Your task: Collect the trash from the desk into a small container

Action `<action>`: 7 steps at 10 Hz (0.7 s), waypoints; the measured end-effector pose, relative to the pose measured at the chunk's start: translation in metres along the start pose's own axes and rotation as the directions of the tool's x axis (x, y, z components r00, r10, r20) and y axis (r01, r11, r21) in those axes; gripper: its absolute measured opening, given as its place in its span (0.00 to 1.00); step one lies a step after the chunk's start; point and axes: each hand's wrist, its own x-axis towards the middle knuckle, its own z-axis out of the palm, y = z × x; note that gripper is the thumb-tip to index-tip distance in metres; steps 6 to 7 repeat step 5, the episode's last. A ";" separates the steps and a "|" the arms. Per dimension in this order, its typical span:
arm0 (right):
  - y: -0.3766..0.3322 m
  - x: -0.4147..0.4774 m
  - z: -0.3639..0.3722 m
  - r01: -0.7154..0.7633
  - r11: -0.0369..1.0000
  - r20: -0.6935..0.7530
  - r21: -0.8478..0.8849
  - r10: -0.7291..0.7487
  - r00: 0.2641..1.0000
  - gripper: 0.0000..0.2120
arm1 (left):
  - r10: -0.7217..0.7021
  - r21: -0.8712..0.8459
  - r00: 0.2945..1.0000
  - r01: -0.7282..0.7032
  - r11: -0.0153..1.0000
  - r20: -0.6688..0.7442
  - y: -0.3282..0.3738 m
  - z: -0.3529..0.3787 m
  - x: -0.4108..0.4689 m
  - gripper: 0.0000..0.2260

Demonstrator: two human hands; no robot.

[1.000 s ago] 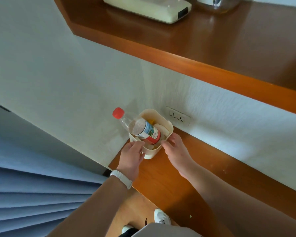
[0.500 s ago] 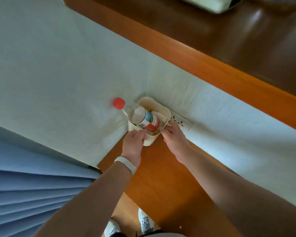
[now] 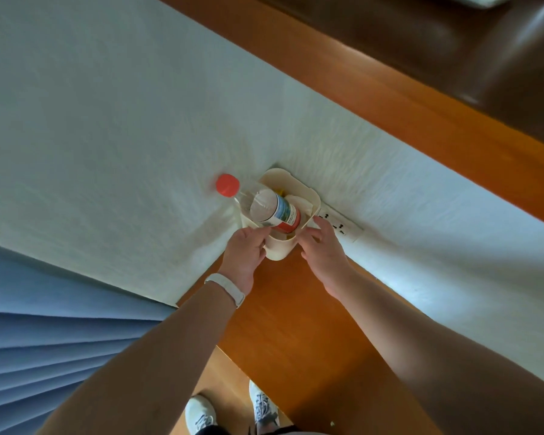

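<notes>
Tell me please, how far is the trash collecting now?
Nearly finished, it seems. Done: the plastic bottle and some white paper already sit in the small cream container, the bottle's red cap poking out. In hand: the left hand and right hand hold the container against the wall. Left: maybe one small scrap on the wooden surface near the bottom edge.
</notes>
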 end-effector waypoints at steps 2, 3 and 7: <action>-0.006 -0.004 -0.002 0.001 1.000 0.024 -0.014 -0.001 1.000 0.25 | -0.022 0.106 0.998 0.016 0.994 0.055 0.006 -0.008 -0.004 0.06; -0.019 -0.015 -0.007 0.033 0.992 0.022 -0.126 -0.031 0.999 0.21 | 0.026 0.268 0.998 -0.042 0.963 0.062 0.003 -0.014 -0.015 0.15; -0.037 -0.048 -0.021 0.185 0.929 -0.005 -0.322 -0.197 0.980 0.16 | 0.189 0.488 0.982 -0.171 0.856 0.014 0.005 -0.029 -0.050 0.22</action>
